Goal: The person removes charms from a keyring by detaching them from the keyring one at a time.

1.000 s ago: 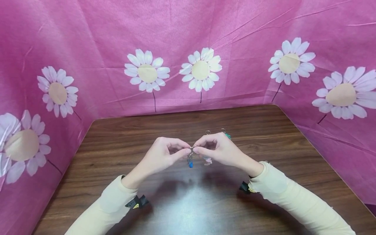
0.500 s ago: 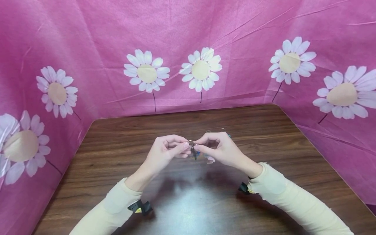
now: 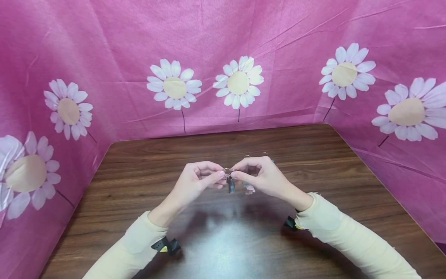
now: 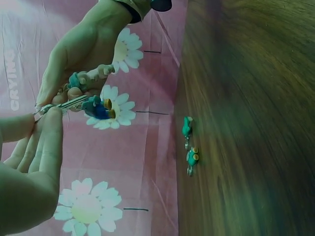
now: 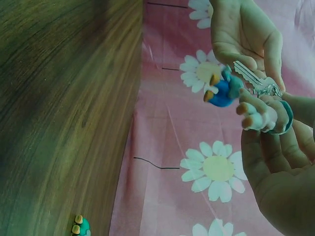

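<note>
One pink daisy-print curtain (image 3: 278, 23) backs a wood-grain tabletop (image 3: 146, 155). At the head view's center, left hand (image 3: 195, 184) and right hand (image 3: 263, 177) face each other, fingertips pinching. Right of center in the right wrist view dangle a blue figurine (image 5: 222, 96) and a pale pink figurine (image 5: 267, 119); beside them a notched key (image 5: 250, 73) slants, its long axis running from upper left down rightward to the fingertips. Smallest, the metal key ring (image 3: 227, 169) sits gripped between both hands, neither nearer.
</note>
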Motion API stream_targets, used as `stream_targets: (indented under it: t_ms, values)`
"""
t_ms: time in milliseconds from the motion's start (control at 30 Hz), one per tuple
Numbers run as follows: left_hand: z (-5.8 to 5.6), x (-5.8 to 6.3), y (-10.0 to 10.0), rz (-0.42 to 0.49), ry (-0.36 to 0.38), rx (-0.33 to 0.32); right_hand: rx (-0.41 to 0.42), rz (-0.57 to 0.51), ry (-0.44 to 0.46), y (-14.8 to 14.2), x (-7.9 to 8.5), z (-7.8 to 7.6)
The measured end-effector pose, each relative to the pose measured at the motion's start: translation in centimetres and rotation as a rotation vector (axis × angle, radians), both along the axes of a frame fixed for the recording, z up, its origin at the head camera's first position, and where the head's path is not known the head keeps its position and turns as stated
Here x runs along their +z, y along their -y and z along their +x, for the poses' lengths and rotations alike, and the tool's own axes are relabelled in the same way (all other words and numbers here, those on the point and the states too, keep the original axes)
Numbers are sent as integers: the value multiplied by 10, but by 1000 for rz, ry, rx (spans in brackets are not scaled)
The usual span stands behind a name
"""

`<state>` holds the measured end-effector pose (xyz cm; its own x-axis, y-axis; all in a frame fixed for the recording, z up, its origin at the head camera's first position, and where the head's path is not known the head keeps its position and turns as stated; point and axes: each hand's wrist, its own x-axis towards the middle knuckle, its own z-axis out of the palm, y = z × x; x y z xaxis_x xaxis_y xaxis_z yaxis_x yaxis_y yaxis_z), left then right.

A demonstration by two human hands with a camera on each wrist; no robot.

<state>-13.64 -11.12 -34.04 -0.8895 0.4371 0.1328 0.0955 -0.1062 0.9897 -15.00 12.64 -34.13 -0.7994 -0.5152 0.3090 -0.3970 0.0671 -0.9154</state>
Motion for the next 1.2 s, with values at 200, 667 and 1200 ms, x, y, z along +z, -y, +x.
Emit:
stream_targets:
  t_ms: [200, 667, 1200]
  values:
    - [0, -3, 7, -66, -3, -50, -8, -22, -3, -11, 1, -10]
    - [1, -20, 31, -80, 63, -49, -188, 77, 224, -102, -35, -85]
    - [4, -32, 40, -59, 111, -65, -311, 120, 406, -152, -81, -121]
